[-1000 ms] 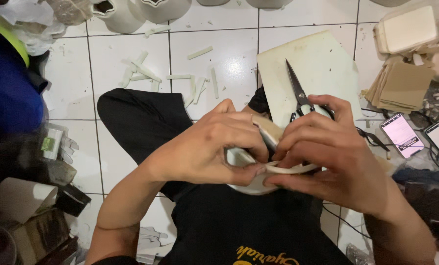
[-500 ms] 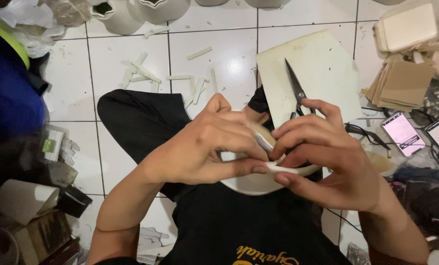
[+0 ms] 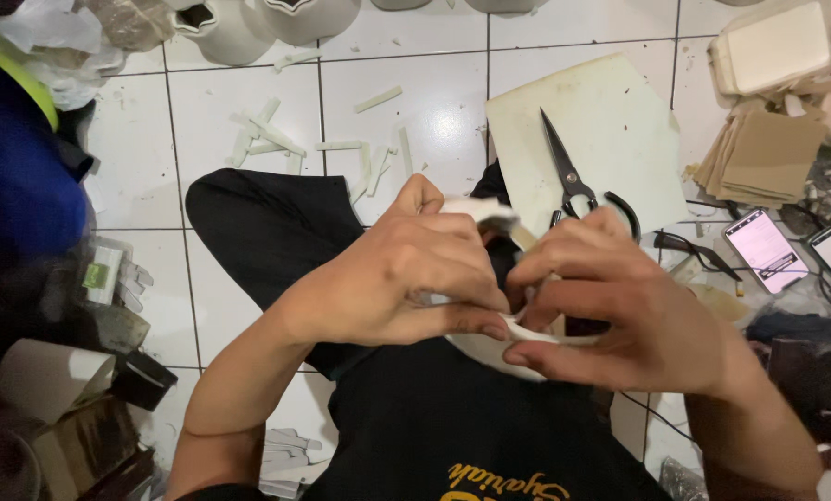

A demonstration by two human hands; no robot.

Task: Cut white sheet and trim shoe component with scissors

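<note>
A pale cream piece of thin sheet material (image 3: 489,345), curved along its lower edge, sits between both hands above the person's lap, over the black trousers and shirt. The left hand (image 3: 406,278) is clamped on it from the left, fingers curled over the top and thumb raised, with a folded white tip of the piece showing just above the knuckles. The right hand (image 3: 619,315) grips it from the right, fingers closed and pinching the strip-like lower edge where the two hands' fingertips almost meet. Most of the piece is hidden by the hands, so its full shape cannot be told. Just beyond the hands, on the white tiled floor (image 3: 202,176), lies a larger cream sheet (image 3: 610,121) with a pair of black-handled scissors (image 3: 573,176) resting on it, blades shut and pointing away from the person. To the left of that sheet, narrow off-cut strips (image 3: 276,139) are scattered over the tiles. At the far right stands a stack of tan card pieces (image 3: 759,158) with a pale stacked block (image 3: 773,46) behind it, and near them two phones (image 3: 768,250) with lit screens and a pair of dark-framed glasses (image 3: 694,250). White ceramic-looking vessels (image 3: 267,23) line the top edge, and a blue cloth bundle (image 3: 16,186) fills the left side.
</note>
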